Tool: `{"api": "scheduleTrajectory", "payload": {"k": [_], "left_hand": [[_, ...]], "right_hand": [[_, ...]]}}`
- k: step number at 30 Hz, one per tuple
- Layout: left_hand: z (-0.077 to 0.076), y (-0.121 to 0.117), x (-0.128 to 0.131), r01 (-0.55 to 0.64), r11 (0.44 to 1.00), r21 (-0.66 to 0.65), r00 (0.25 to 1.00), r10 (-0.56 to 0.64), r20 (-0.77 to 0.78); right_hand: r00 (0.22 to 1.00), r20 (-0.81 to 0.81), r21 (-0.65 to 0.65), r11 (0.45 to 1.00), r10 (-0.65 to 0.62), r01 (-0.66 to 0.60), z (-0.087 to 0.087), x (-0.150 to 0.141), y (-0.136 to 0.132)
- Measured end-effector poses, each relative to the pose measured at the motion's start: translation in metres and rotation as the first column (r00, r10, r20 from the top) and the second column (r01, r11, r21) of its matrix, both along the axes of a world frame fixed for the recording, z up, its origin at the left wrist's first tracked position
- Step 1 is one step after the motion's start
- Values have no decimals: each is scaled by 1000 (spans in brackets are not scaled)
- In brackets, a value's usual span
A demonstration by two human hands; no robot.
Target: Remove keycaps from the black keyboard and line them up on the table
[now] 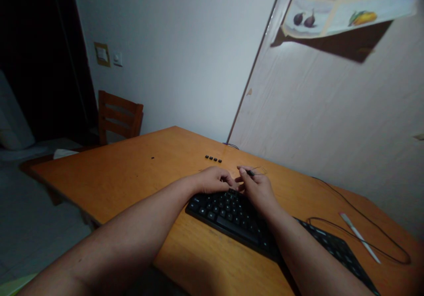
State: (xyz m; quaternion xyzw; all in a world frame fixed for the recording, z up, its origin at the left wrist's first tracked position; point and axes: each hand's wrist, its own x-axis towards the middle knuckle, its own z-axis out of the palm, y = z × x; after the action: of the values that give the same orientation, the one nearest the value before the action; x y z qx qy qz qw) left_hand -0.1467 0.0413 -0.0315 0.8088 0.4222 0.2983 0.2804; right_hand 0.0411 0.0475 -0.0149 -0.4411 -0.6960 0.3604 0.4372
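A black keyboard (232, 216) lies on the orange wooden table (132, 176) in front of me. My left hand (213, 180) rests at the keyboard's far left corner with its fingers curled down onto the keys. My right hand (255, 185) is just beside it, fingers pinched on a thin wire keycap puller (256, 171) whose loop sticks out past the fingertips. A short row of removed black keycaps (213, 158) sits on the table beyond my hands. One small dark piece (153, 157) lies alone further left.
The keyboard's black cable (364, 229) loops across the table at the right, next to a thin white strip (359, 236). A wooden chair (119, 115) stands behind the table's far left side. The wall runs close along the right.
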Motion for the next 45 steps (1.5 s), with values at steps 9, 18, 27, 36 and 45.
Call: {"api": "scheduleTrajectory", "payload": {"k": [9, 18, 27, 36, 45], "left_hand": [[-1, 5, -1, -129, 990, 59, 991, 131, -25], [-1, 4, -1, -136, 990, 26, 990, 137, -24], [0, 3, 0, -152, 988, -13, 988, 152, 30], [9, 4, 0, -61, 984, -170, 940, 113, 321], [15, -3, 1, -53, 971, -231, 921, 137, 364]], "right_hand": [[743, 667, 189, 955, 45, -228, 13, 11, -5], [612, 790, 233, 941, -36, -245, 17, 10, -12], [662, 750, 197, 948, 19, -250, 23, 15, -10], [833, 550, 425, 878, -57, -221, 13, 15, 3], [807, 580, 479, 848, -113, -226, 13, 14, -1]]}}
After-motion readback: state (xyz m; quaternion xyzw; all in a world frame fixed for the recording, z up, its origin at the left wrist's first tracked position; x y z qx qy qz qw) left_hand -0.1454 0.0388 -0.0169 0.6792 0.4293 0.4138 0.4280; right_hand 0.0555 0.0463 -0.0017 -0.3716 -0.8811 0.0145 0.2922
